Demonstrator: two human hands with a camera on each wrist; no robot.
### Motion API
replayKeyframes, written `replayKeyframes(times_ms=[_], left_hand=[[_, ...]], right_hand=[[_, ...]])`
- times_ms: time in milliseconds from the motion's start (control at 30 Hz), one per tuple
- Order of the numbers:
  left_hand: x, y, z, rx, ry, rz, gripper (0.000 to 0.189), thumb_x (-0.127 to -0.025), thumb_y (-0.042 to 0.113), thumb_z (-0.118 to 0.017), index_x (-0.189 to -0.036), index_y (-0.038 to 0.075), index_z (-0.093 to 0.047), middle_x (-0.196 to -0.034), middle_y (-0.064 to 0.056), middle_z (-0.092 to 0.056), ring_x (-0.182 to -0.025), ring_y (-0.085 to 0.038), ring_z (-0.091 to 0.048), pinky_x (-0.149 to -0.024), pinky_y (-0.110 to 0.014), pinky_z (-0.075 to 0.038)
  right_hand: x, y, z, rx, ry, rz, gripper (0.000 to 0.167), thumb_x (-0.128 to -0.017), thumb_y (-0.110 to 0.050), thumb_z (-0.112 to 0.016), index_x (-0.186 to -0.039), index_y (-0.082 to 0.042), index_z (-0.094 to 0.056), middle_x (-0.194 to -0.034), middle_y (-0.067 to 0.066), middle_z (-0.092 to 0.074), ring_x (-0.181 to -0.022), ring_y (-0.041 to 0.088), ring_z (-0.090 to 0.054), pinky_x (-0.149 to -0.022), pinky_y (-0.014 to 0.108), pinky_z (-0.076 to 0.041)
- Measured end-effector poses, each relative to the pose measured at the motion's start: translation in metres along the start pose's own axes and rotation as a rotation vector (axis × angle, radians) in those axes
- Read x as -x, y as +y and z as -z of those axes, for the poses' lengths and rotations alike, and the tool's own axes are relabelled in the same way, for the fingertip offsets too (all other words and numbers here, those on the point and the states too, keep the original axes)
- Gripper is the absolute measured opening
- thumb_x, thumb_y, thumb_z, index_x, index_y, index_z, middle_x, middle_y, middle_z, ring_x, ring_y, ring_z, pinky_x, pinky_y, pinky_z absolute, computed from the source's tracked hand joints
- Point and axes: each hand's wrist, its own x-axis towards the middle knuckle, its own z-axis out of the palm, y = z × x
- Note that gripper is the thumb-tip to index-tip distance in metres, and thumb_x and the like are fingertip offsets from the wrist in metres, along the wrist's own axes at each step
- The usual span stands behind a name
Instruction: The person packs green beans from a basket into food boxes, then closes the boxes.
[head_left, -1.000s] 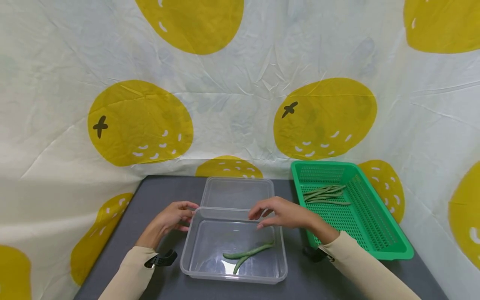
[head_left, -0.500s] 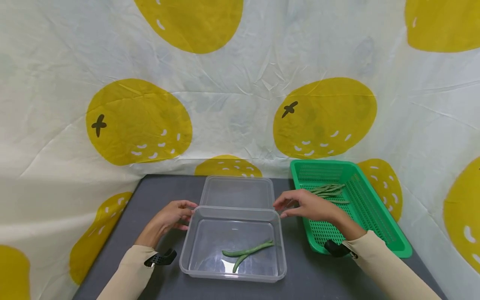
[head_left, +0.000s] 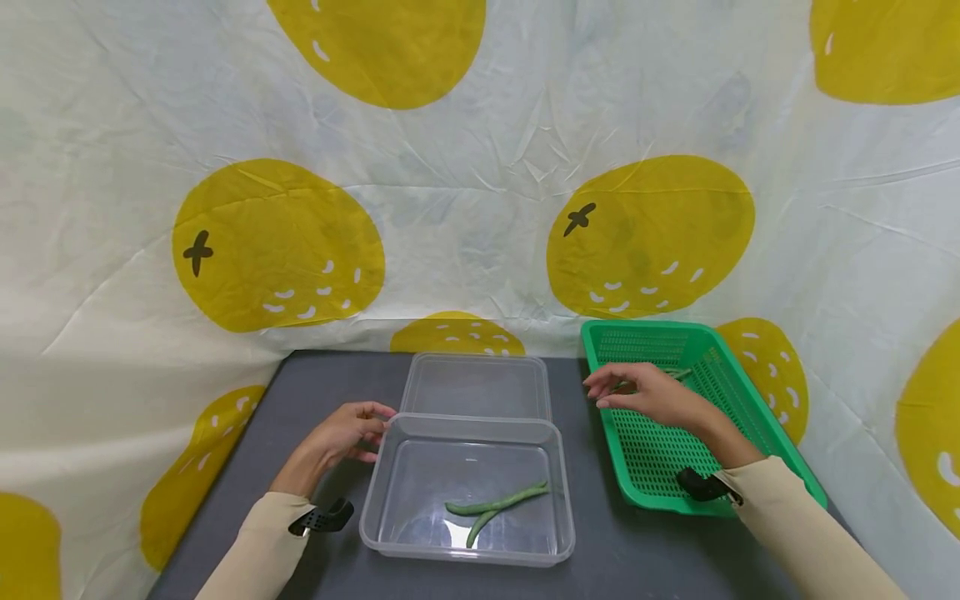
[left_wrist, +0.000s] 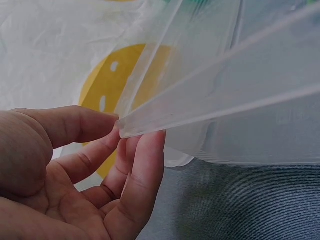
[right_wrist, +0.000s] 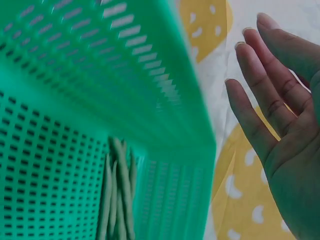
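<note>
A clear plastic container (head_left: 420, 475) stands on the table with two green beans (head_left: 497, 505) lying crossed inside it. My left hand (head_left: 347, 437) pinches the container's far left corner; in the left wrist view the thumb and fingers meet at its rim (left_wrist: 210, 117). Over the left side of a green basket (head_left: 757, 450) hovers my right hand (head_left: 652, 393), its fingers loosely extended and holding nothing. More green beans (right_wrist: 119, 195) lie bunched in the basket, mostly hidden by that hand in the head view.
A clear flat lid (head_left: 476, 383) lies behind the container on the dark grey table (head_left: 330, 379). A white cloth (head_left: 465, 208) with yellow fruit prints hangs behind and at both sides.
My right hand has moved right, from above the container to above the basket. The left hand has stayed at the container's corner, and the beans inside have not moved.
</note>
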Motion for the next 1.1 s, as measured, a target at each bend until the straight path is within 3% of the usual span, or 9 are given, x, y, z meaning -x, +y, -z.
replayKeyframes(times_ms=[233,433,567,867,1100], left_hand=[[-0.001,-0.001,-0.001,0.003,0.009,0.000,0.038,-0.094,0.006,-0.059,-0.130,-0.005,-0.059,-0.105,-0.020,-0.068,-0.083,-0.023,-0.067,-0.067,-0.041,-0.060],[0.000,0.001,0.000,0.003,0.003,-0.002,0.038,-0.094,0.006,-0.059,-0.130,-0.005,-0.059,-0.107,-0.022,-0.068,-0.084,-0.024,-0.068,-0.067,-0.041,-0.060],[0.000,0.003,0.000,-0.001,0.011,-0.005,0.036,-0.095,0.007,-0.060,-0.129,-0.005,-0.060,-0.107,-0.024,-0.068,-0.084,-0.024,-0.068,-0.067,-0.041,-0.060],[0.001,0.002,0.000,-0.011,0.020,0.005,0.035,-0.095,0.007,-0.059,-0.129,-0.004,-0.060,-0.107,-0.022,-0.068,-0.085,-0.024,-0.068,-0.066,-0.040,-0.060],[0.002,0.001,-0.001,-0.007,0.016,0.003,0.036,-0.095,0.007,-0.059,-0.129,-0.005,-0.060,-0.108,-0.021,-0.068,-0.083,-0.023,-0.068,-0.067,-0.041,-0.060]], right_hand=[[0.009,0.024,0.012,-0.045,0.045,-0.037,0.034,-0.098,-0.016,-0.068,-0.129,-0.005,-0.064,-0.115,0.013,-0.071,-0.105,0.025,-0.068,-0.088,0.030,-0.057],[0.013,0.044,0.023,0.022,0.086,-0.050,0.029,-0.098,-0.018,-0.067,-0.127,-0.012,-0.066,-0.114,0.007,-0.071,-0.103,0.021,-0.067,-0.086,0.029,-0.056],[0.015,0.054,0.028,0.080,0.105,-0.049,0.028,-0.099,-0.016,-0.066,-0.127,-0.011,-0.067,-0.113,0.005,-0.071,-0.101,0.021,-0.066,-0.085,0.026,-0.055],[0.021,0.069,0.036,0.050,0.097,-0.117,0.029,-0.098,-0.010,-0.066,-0.126,-0.006,-0.065,-0.116,0.010,-0.070,-0.104,0.030,-0.066,-0.084,0.031,-0.057],[0.024,0.084,0.037,0.087,0.114,-0.138,0.029,-0.097,-0.009,-0.066,-0.126,-0.007,-0.066,-0.114,0.008,-0.070,-0.104,0.029,-0.065,-0.081,0.027,-0.056]])
